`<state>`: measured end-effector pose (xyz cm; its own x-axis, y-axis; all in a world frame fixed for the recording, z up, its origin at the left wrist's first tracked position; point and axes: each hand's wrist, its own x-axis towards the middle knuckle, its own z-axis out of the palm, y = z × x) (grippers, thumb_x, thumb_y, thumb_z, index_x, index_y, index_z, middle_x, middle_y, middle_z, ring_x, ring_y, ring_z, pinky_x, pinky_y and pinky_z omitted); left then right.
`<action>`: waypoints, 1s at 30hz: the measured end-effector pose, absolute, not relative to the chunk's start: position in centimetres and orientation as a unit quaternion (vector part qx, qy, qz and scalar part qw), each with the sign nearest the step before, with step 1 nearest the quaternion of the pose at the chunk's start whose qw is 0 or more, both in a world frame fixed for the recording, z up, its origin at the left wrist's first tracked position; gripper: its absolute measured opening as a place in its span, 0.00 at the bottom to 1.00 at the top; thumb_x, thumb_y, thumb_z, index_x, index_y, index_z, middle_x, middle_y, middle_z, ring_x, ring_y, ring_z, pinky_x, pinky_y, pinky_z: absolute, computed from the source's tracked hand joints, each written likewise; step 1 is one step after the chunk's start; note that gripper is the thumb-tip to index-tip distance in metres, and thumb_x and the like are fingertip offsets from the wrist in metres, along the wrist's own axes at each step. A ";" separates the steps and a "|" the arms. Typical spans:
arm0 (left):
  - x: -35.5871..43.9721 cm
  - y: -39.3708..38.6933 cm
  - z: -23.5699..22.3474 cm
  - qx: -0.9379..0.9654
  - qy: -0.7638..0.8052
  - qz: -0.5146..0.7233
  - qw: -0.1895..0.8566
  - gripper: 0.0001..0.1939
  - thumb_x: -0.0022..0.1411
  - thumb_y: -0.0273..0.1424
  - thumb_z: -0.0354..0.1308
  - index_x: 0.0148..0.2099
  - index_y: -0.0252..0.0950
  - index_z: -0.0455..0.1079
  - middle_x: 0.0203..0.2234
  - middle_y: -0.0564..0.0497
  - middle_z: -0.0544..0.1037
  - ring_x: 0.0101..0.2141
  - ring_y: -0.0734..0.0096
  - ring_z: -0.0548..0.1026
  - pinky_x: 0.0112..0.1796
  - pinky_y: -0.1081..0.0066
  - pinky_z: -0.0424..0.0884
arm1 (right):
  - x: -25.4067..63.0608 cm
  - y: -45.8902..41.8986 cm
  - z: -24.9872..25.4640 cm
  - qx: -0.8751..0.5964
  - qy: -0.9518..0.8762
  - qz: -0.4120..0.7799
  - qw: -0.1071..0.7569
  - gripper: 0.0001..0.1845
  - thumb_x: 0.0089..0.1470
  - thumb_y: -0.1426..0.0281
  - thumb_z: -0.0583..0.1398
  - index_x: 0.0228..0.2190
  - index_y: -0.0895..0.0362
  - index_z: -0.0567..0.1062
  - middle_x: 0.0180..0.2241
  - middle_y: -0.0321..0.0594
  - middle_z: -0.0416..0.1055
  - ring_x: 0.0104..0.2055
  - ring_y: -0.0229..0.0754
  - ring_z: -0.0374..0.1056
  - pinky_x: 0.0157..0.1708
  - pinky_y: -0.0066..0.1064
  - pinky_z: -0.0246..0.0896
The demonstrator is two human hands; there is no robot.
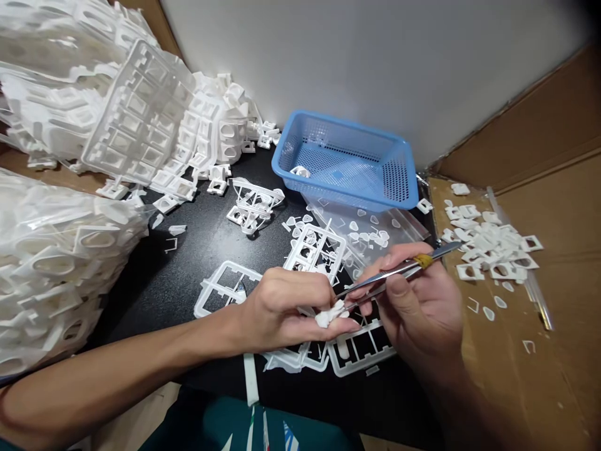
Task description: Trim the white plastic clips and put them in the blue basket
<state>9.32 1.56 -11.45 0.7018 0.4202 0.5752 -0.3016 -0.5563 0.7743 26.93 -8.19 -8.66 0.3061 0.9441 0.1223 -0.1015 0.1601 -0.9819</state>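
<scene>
Between the thumb and fingers of my left hand (293,310) is a small white plastic part (330,313), partly covered by the fingers. My right hand (420,307) grips metal tweezers (378,275) with a yellow wrap near their back end. The tweezer tips meet the white part at my left fingertips. Under both hands lie white plastic sprue frames (361,363), some with parts on them. A further frame (225,279) is beside my left wrist.
A blue perforated basket (345,194) at the back holds a small white piece. White parts pile on cardboard (493,244) at right. Bulging clear bags (66,263) of white parts fill the left. Small loose pieces lie on a clear plastic bag (404,235) before the basket.
</scene>
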 end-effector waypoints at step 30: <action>9.1 2.1 -11.3 0.825 0.031 0.414 0.383 0.13 0.66 0.27 0.69 0.30 0.32 0.71 0.25 0.47 0.81 0.26 0.73 0.81 0.26 0.76 0.74 | 26.1 -9.2 -8.7 -0.537 -0.436 0.193 0.696 0.08 0.58 0.72 0.71 0.31 0.51 0.78 0.22 0.32 0.75 0.25 0.45 0.79 0.19 0.37 0.73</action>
<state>9.10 2.10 -11.32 0.6556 0.3684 0.6591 -0.2651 -0.7050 0.6577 26.08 -9.22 -8.68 0.5449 0.7369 0.4001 0.2005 0.3488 -0.9155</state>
